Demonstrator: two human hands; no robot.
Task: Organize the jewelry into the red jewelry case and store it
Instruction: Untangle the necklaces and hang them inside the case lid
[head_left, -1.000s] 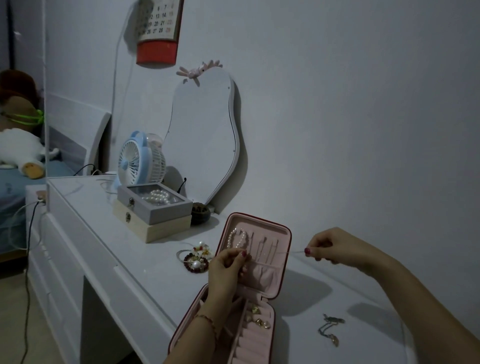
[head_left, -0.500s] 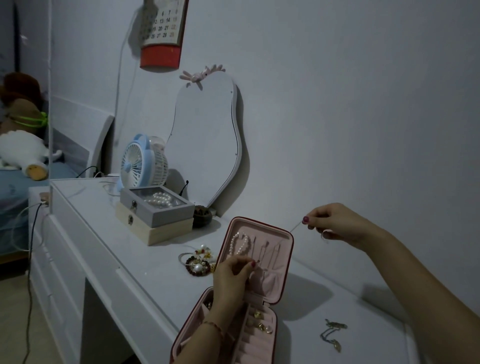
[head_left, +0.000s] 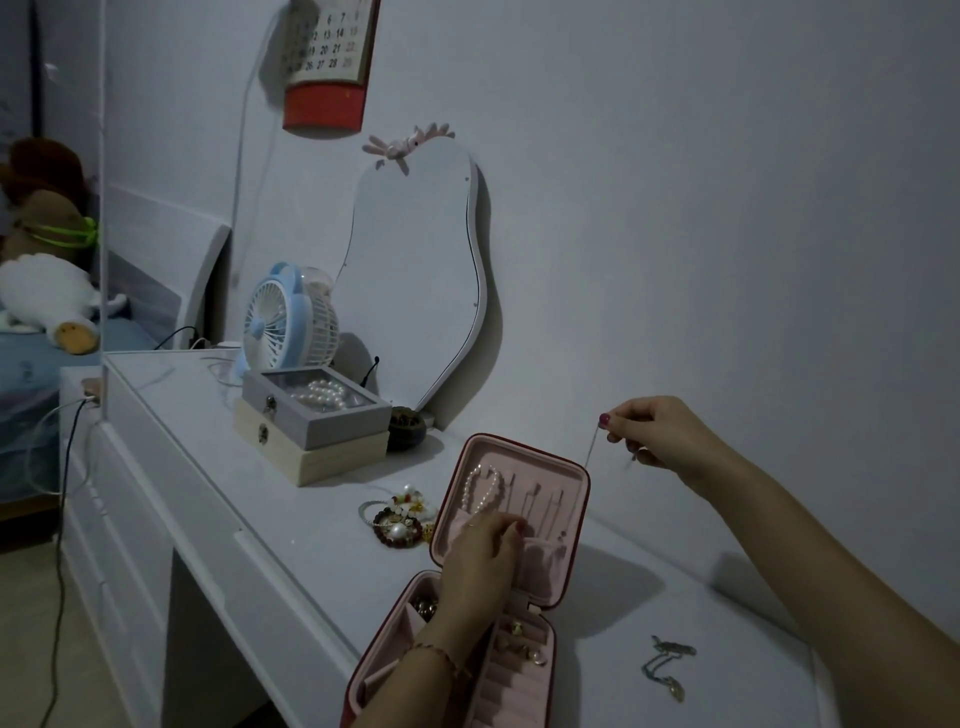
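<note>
I see the red jewelry case (head_left: 519, 525) standing open at the front edge of the white tabletop (head_left: 270, 499), its lid propped upright and its pink tray lying flat toward me. My left hand (head_left: 480, 564) rests inside the case at the hinge, fingers curled against the pocket at the bottom of the lid; I cannot tell whether they actually pinch anything there. My right hand (head_left: 657, 431) is raised to the right of the case, above the lid's top corner, thumb and forefinger pinching one end of a thin chain (head_left: 590, 449) that runs down toward that corner. The two hands are well apart.

A pearl strand (head_left: 480, 488) hangs on the left side of the lid's lining, beside a row of thin hooks. A few small gold pieces (head_left: 519, 644) sit in the tray's ring rolls, just right of my left wrist.

Left of the case, touching or nearly touching its lid, lies a heap of beaded bracelets (head_left: 397, 519). To the right of the case, near the tabletop's front edge, a silver necklace (head_left: 667, 667) with a pendant lies loose. Behind the case to the left, a grey glass-topped box (head_left: 317, 408) holding pearls is stacked on a pale wooden box (head_left: 311, 457), with a blue fan (head_left: 283, 319) and a curvy mirror (head_left: 415, 275) behind them.
</note>
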